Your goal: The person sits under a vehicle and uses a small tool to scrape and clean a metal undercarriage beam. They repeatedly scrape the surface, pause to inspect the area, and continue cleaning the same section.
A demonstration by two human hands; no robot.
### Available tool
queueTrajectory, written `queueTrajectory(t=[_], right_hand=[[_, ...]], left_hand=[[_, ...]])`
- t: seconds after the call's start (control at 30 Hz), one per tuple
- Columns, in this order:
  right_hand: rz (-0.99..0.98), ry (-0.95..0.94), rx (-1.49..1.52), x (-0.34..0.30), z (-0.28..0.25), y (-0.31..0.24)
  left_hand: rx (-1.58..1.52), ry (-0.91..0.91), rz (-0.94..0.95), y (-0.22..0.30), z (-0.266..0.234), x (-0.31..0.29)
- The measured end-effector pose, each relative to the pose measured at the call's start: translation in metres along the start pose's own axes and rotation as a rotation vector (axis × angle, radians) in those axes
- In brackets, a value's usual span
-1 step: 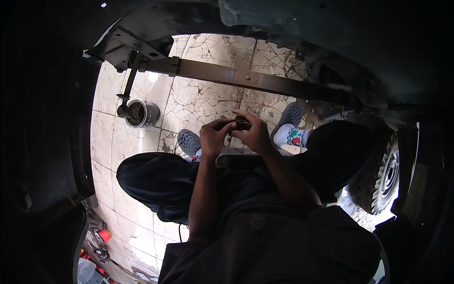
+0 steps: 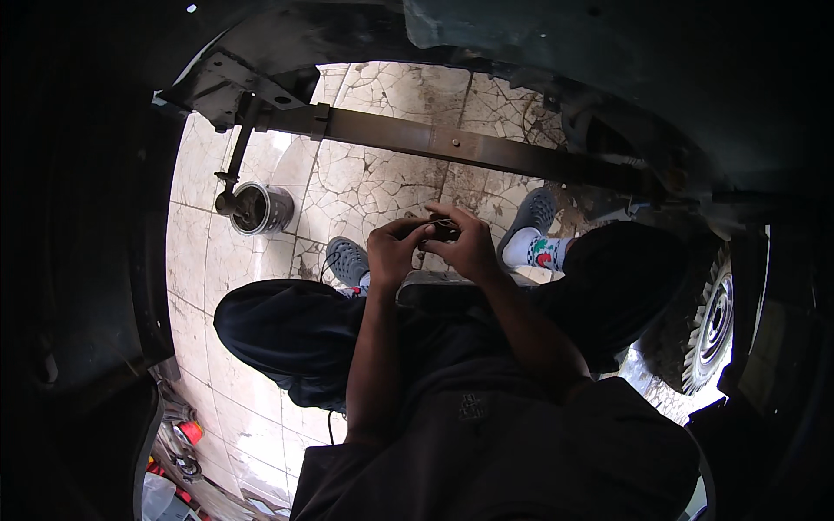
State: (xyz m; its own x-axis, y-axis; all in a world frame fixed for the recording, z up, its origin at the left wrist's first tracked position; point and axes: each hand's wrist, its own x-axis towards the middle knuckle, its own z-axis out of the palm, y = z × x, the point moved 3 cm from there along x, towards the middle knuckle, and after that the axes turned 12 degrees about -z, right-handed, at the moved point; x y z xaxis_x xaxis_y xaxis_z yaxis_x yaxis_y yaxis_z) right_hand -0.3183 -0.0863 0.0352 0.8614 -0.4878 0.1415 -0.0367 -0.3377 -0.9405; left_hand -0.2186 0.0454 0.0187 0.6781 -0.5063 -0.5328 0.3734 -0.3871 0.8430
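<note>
Both my hands meet in front of my knees, over the cracked tile floor (image 2: 382, 130). A small dark piece with a thin pale edge (image 2: 444, 227) sits between the fingertips; its kind is too dim to make out. My left hand (image 2: 393, 250) is closed, its thumb and fingers pinching the near side of this piece. From the other side my right hand (image 2: 467, 247) curls round it, with thumb and fingers bent inward. The fingers cover much of the piece.
A long rusty leaf spring (image 2: 382, 130) spans the space beyond my hands. At left, a rod (image 2: 241, 148) hangs down beside an open tin (image 2: 280, 208) with dark contents. A treaded wheel (image 2: 714, 317) stands at right. Dark vehicle bodywork (image 2: 521, 30) surrounds me.
The small piece between my fingers has tilted slightly, and its edge catches the light differently. My hands and arms hold almost the same position.
</note>
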Motion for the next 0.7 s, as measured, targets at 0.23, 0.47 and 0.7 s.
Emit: queueTrajectory(t=[0.23, 0.47, 0.7], right_hand=[[0.109, -0.064, 0.047, 0.001, 0.000, 0.006], [0.174, -0.088, 0.272, 0.002, 0.000, 0.025], [0.185, -0.087, 0.204, 0.004, -0.005, 0.014]], left_hand=[[0.183, 0.067, 0.157, 0.000, -0.006, 0.007], [-0.137, -0.094, -0.053, 0.000, 0.000, 0.008], [-0.206, -0.167, -0.051, -0.006, -0.001, 0.013]])
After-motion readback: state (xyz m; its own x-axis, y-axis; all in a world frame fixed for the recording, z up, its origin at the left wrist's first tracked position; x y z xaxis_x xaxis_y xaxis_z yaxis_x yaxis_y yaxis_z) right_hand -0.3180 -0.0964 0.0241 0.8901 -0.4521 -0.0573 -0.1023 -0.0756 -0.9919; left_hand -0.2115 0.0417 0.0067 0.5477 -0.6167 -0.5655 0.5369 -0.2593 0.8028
